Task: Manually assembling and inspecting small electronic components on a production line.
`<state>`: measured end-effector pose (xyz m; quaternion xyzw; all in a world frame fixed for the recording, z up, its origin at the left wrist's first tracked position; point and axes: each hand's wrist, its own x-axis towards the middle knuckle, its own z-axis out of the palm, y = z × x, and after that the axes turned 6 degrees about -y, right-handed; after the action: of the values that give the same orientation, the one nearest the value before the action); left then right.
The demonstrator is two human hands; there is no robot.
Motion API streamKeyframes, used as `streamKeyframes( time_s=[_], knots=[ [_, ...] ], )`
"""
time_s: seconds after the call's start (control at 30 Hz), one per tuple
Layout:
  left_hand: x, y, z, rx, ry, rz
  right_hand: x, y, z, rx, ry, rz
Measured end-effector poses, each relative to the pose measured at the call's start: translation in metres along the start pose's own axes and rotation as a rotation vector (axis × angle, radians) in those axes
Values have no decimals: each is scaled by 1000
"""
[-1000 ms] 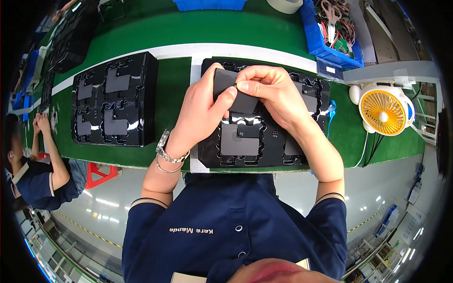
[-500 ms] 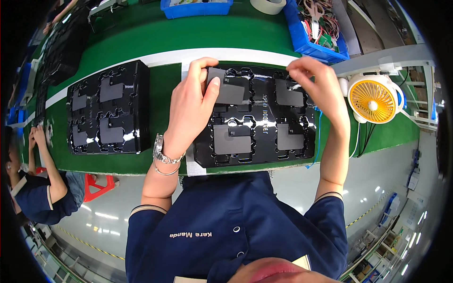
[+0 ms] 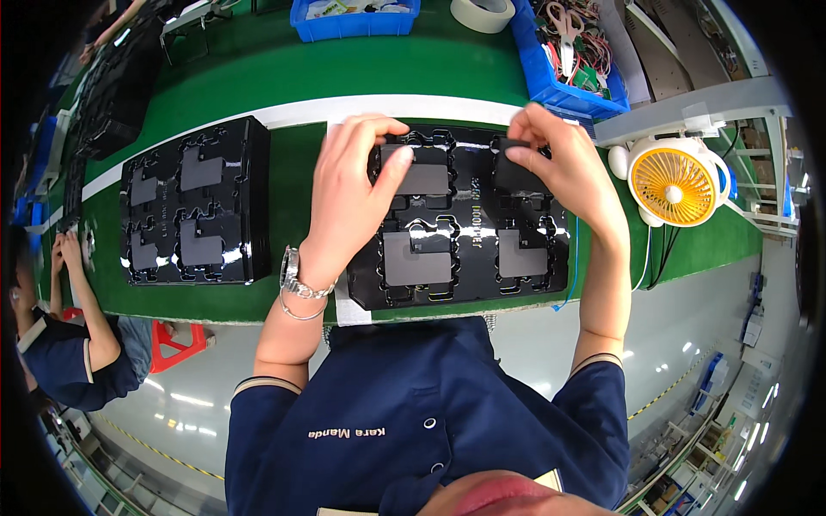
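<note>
Before me on the bench lies a black glossy plastic tray with moulded pockets holding flat grey L-shaped pieces. My left hand is over its upper left pocket, thumb and fingers apart. Under the thumb tip, an L-shaped piece lies in that pocket; whether the thumb touches it I cannot tell. At the upper right pocket, my right hand pinches another L-shaped piece by its upper part, tilted so that it looks darker. Two more pieces, a lower left one and a lower right one, sit in the near pockets.
To the left stands a stack of similar black trays. A yellow-and-white fan is at the right. Beyond are a blue bin with scissors and wires, a tape roll and another blue bin. A co-worker sits far left.
My left hand has let go of its L-shaped piece, which now lies flatter in the pocket. My right hand has closed on the upper right piece and tilted it up.
</note>
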<state>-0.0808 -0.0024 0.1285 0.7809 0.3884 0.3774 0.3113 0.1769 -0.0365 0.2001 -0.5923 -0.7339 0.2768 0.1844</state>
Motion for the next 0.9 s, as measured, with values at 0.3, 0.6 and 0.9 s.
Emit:
streamKeyframes(
  time_s=[0.3,0.6,0.9],
  knots=[
    [-12,12,-10,-703,-240,-322,36,-56,54,390,103,-305],
    [-13,8,-8,-642,-136,-293,25,-40,66,422,44,-202],
    [-13,4,-2,-400,-111,-205,23,-37,66,331,7,-169]
  ],
)
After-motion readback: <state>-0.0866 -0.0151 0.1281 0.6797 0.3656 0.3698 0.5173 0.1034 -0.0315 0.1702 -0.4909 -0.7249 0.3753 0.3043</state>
